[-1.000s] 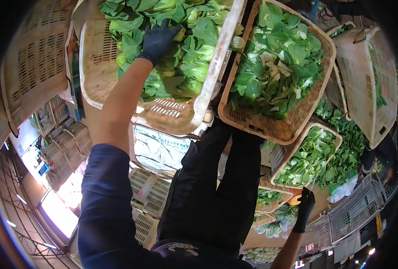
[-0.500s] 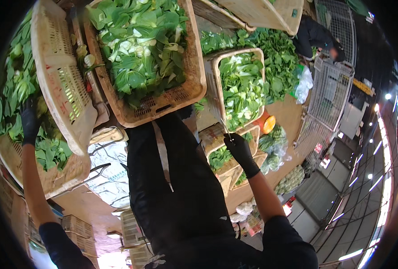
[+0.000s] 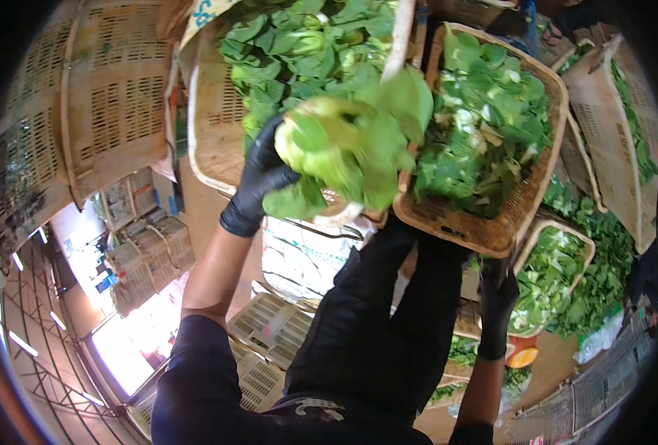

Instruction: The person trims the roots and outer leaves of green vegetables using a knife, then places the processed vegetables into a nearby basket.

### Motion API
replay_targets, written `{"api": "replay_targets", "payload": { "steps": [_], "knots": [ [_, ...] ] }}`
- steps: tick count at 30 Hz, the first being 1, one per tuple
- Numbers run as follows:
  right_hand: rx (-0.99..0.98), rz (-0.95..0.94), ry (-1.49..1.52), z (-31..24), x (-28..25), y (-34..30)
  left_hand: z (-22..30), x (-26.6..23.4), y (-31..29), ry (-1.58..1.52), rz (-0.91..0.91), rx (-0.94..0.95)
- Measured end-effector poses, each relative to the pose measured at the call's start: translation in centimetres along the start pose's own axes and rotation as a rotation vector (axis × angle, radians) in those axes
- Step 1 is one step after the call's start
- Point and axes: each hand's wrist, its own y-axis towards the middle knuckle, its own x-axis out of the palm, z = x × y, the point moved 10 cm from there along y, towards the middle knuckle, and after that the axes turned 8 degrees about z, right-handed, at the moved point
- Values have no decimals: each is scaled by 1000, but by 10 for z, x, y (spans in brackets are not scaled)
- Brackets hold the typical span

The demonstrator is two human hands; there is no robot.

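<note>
Left grip (image 3: 260, 174) pinches leafy greens (image 3: 340, 152) — long axis roughly crosswise, leaves (image 3: 401, 107) pointing right.

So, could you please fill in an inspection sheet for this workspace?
Surface: brown floor, partly visible around crates.
Job's things: bok choy bunch, motion-blurred, held; leafy greens in the right crate, more in the left crate.
Clutter: plastic bag at right.
Grippers: gloved left hand grips the bok choy bunch; gloved right hand, grip unclear.
Cables: nothing seen.
Surroundings: slatted crates at left; wire-mesh panels at right.
</note>
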Motion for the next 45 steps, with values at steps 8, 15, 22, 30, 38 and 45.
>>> {"api": "replay_targets", "payload": {
  "steps": [8,15,22,30,38,45],
  "knots": [
    [-559,-302,32,-161,50,6,-58,149,-57,121,-427,-164],
    [-201,-156,3,-72,52,25,-120,180,-82,210,-304,-340],
    [-565,-65,-480,-89,7,37,-141,188,-79,153,-309,-446],
    [-788,-202,-631,-81,30,8,-117,203,-68,231,-335,-261],
    [-556,-203,-950,-4,13,87,-84,225,-62,343,-496,32],
    [-232,36,-75,-13,-60,87,-96,226,-26,284,-385,48]
  ]
}}
